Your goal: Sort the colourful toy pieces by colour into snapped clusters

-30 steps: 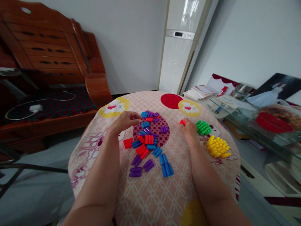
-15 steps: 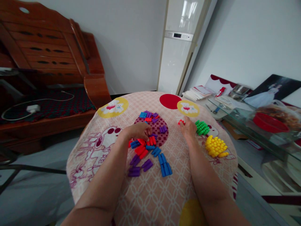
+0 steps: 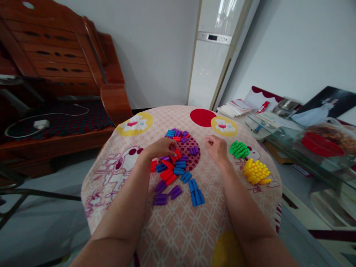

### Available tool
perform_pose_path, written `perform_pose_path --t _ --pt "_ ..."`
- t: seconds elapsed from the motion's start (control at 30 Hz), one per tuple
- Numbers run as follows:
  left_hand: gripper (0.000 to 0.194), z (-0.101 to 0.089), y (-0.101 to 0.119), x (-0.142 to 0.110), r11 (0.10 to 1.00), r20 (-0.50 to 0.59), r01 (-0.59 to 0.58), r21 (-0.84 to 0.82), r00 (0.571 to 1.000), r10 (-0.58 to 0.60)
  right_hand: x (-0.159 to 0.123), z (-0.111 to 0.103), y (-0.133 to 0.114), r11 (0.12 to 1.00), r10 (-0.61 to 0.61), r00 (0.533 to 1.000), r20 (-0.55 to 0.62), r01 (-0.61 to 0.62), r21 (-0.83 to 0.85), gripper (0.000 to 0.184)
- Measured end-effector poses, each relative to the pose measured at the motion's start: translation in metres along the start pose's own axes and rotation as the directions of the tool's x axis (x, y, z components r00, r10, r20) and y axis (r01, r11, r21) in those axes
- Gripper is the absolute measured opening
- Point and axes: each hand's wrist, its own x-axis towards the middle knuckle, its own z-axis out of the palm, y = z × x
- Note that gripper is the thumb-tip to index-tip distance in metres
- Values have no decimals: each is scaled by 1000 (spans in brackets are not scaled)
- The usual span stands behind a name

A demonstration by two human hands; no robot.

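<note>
The person's left hand [image 3: 162, 147] pinches one red toy block [image 3: 178, 153] at the mixed pile [image 3: 167, 173] of red, blue and purple ones, three purple blocks [image 3: 175, 192] along its near edge. Next, the right hand [image 3: 217, 149] has curled fingers, whether gripping anything I can't tell; then one green cluster [image 3: 239, 149] and one yellow cluster [image 3: 256, 171].

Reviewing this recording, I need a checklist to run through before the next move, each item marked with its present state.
1. Left hand at a red piece: ok.
2. Left hand's hold firm: cannot tell.
3. Right hand empty: cannot tell, its inner side is hidden.
4. Green cluster all one colour: ok.
5. Yellow cluster all one colour: ok.
6. Central pile all one colour: not ok; red, blue and purple mix.
</note>
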Motion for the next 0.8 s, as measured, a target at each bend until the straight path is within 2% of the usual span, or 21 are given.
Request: perform_pose_path --t 0.03,0.07,0.1,0.17,0.23,0.27,0.3,0.37,0.43,0.6,0.8 --pt "25 -4 -7 0 1000 -50 15 -9 999 -16 -3 2 -13 992 -94 990 104 85 91 18" --pt "27 -8 -15 -1 999 -87 30 -26 996 -32 -7 4 -27 967 -209 953 222 168 190 15" --pt "30 -11 -22 -2 998 -106 46 -48 993 -51 -13 6 -42 931 -322 894 313 239 277 14" --pt "33 -16 -34 -6 993 -121 75 -86 989 -85 -26 11 -69 842 -525 752 398 392 369 14" --pt "34 -19 -42 -9 989 -147 93 -112 983 -109 -39 18 -89 764 -645 619 448 536 358 18" --pt "34 -19 -45 -10 988 -171 101 -121 978 -121 -44 21 -95 737 -670 580 463 592 326 21" --pt "34 -19 -47 -11 986 -199 110 -129 971 -134 -48 25 -98 724 -677 567 470 627 286 22" --pt "33 -18 -52 -11 981 -255 126 -146 954 -160 -52 35 -97 731 -665 590 458 639 237 20" --pt "33 -16 -56 -9 977 -291 134 -166 940 -178 -49 44 -89 756 -649 624 435 596 272 15" --pt "32 -11 -68 -3 962 -314 131 -238 927 -204 -35 53 -70 819 -562 729 391 424 387 7" --pt "31 -5 -74 2 929 -342 138 -344 903 -261 -30 49 -61 832 -396 840 371 158 532 13"
